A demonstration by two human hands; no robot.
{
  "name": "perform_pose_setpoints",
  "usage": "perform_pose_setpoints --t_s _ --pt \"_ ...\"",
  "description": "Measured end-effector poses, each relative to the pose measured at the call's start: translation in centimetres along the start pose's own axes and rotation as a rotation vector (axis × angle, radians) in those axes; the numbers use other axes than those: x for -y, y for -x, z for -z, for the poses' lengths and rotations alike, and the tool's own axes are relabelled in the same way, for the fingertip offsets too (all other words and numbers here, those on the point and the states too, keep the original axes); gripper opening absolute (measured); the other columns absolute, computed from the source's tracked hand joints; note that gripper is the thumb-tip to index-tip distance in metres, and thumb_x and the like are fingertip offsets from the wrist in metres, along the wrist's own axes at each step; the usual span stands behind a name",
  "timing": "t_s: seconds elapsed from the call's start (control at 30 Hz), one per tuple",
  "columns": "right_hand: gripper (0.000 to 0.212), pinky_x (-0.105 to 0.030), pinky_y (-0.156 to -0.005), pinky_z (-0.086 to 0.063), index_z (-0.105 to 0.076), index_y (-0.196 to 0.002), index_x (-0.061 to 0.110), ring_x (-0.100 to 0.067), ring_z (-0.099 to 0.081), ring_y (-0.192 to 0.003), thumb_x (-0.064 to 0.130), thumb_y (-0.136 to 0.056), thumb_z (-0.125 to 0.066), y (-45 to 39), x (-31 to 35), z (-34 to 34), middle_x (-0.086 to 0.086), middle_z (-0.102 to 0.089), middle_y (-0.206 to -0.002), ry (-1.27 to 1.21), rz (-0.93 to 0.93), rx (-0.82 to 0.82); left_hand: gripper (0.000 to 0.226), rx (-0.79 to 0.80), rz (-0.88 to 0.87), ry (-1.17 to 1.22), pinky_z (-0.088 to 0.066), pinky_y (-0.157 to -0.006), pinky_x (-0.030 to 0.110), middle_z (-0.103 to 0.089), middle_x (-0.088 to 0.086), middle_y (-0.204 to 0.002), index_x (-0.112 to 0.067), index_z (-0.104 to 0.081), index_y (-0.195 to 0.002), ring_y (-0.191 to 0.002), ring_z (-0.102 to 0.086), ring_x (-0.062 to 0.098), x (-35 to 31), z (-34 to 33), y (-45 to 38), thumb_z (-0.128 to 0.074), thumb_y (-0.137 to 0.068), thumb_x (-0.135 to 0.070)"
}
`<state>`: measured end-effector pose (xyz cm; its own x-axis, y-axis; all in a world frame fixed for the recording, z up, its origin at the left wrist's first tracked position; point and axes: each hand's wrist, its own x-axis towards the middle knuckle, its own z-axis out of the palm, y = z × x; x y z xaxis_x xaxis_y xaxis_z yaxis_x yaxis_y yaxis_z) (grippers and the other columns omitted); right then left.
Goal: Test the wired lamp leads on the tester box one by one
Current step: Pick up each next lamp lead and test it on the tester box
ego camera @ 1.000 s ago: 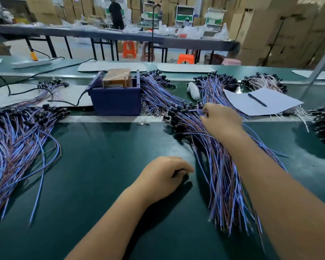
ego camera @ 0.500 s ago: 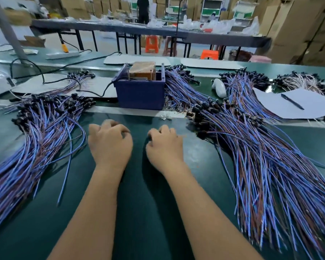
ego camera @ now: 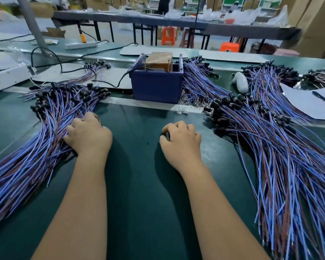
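Green matting covers the worktop. Left hand fingers curl into the left heap of blue-and-brown wired lamp leads; right hand curls shut, apparently empty. Beyond stands the dark blue plastic tester box. A large right heap probably awaits testing.

Both forearms extend forward, bare, roughly parallel and apart. Left hand: palm down, knuckles up, fingers curled, angled toward the person's left. Right hand: palm down, fingers curled under, thumb tucked at the inner side. Whether either grip holds anything cannot be determined.
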<state>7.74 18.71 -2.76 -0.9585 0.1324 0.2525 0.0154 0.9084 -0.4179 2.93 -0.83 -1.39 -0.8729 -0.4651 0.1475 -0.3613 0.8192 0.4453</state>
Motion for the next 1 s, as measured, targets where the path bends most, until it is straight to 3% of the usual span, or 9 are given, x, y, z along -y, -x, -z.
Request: perform_pose_setpoints --t_s 0.17,0.27,0.4,0.57,0.77,0.9,1.0 --pt "0.022 -0.037 -0.094 -0.025 -0.06 -0.111 0.029 -0.02 -0.035 -0.112 0.033 -0.096 -0.045 0.1 0.2 0.2 0.006 -0.049 -0.115 -0.006 -0.021 0.014 0.064 -0.031 0.048 -0.001 -0.035 -0.103 0.054 -0.048 0.031 -0.136 0.006 -0.039 -0.135 -0.126 -0.043 0.048 0.2 -0.1 -0.2 -0.063 -0.093 -0.037" --pt "0.021 -0.036 -0.092 -0.023 -0.059 -0.11 0.029 -0.02 -0.035 -0.111 0.033 -0.096 -0.045 0.1 0.2 0.2 0.006 -0.048 -0.115 -0.007 -0.02 0.018 0.049 -0.042 0.026 -0.023 -0.038 -0.098 0.053 -0.055 0.03 -0.127 0.007 -0.046 -0.126 -0.12 -0.049 0.048 0.3 -0.2 -0.5 -0.057 -0.097 -0.031" --pt "0.02 -0.035 -0.09 -0.021 -0.059 -0.109 0.029 -0.02 -0.034 -0.111 0.034 -0.096 -0.045 0.1 0.2 0.2 0.006 -0.048 -0.114 -0.004 -0.023 0.016 0.014 -0.04 -0.071 -0.037 -0.04 -0.08 0.045 -0.061 0.026 -0.109 -0.001 -0.052 -0.097 -0.103 -0.056 0.045 0.7 -0.5 -0.6 -0.046 -0.097 -0.015" --pt "0.02 -0.034 -0.087 -0.019 -0.059 -0.108 0.028 -0.02 -0.035 -0.111 0.034 -0.095 -0.045 0.0 0.4 0.1 0.006 -0.048 -0.113 0.014 -0.026 0.009 0.024 -0.022 -0.205 0.003 -0.038 -0.07 0.037 -0.063 0.021 -0.101 -0.004 -0.062 -0.092 -0.082 -0.051 0.035 -0.4 -1.0 0.1 -0.042 -0.093 -0.016" --pt "0.02 -0.035 -0.09 -0.022 -0.06 -0.108 0.028 -0.02 -0.035 -0.111 0.033 -0.095 -0.046 0.1 0.4 0.1 0.006 -0.049 -0.114 0.002 -0.034 0.002 0.033 0.02 -0.357 0.048 -0.041 -0.086 0.041 -0.055 0.018 -0.113 -0.023 -0.067 -0.123 -0.105 -0.053 0.04 -1.7 -1.5 1.1 -0.047 -0.097 -0.025" --pt "0.02 -0.035 -0.09 -0.022 -0.06 -0.108 0.028 -0.02 -0.035 -0.112 0.033 -0.095 -0.046 0.0 0.4 0.1 0.006 -0.049 -0.114 -0.004 -0.036 0.001 0.03 0.134 -0.536 0.13 -0.036 -0.095 0.041 -0.04 0.004 -0.102 -0.033 -0.068 -0.122 -0.11 -0.04 0.033 -2.1 -2.1 1.6 -0.049 -0.1 -0.026" --pt "0.021 -0.034 -0.09 -0.021 -0.06 -0.11 0.029 -0.02 -0.035 -0.113 0.032 -0.095 -0.045 0.0 0.3 0.1 0.006 -0.049 -0.115 -0.031 -0.044 0.013 0.028 0.182 -0.574 0.169 -0.032 -0.101 0.039 -0.041 0.001 -0.109 -0.036 -0.068 -0.119 -0.116 -0.036 0.029 -2.2 -2.0 1.9 -0.05 -0.1 -0.028"
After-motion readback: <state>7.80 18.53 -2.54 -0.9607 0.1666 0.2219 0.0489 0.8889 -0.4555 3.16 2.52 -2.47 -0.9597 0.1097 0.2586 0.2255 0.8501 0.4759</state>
